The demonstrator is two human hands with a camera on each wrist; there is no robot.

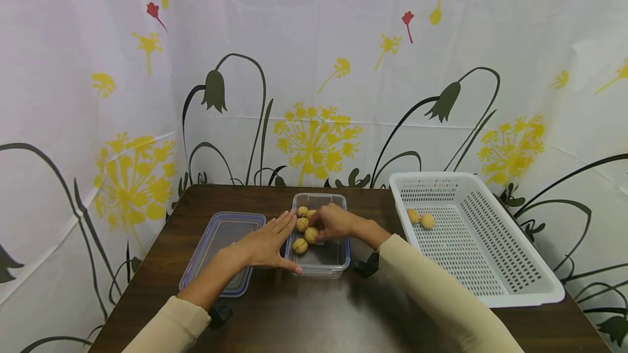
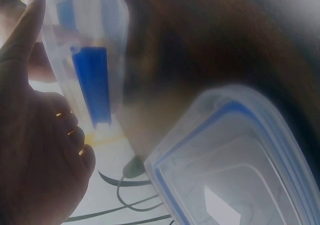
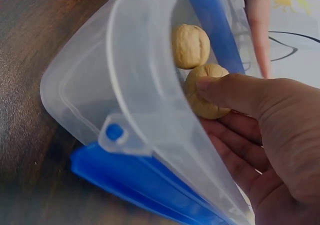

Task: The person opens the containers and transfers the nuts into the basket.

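Observation:
My right hand (image 1: 337,221) reaches into a clear plastic container (image 1: 330,274) and pinches a walnut (image 3: 207,105) between thumb and fingers. Beside that one, another walnut (image 3: 191,46) shows in the right wrist view. Several walnuts (image 1: 300,245) lie along the container's left side in the head view. The left hand (image 1: 260,245), fingers straight and thumb spread, rests against the container's left wall. Blue side clips (image 2: 95,85) hang unfastened from the container.
A blue-edged clear lid (image 1: 221,231) lies on the dark wooden table (image 1: 304,315), partly behind my left forearm. To the right stands a white perforated basket (image 1: 490,255) holding two walnuts (image 1: 428,221). A flower-patterned curtain (image 1: 314,31) hangs behind the table.

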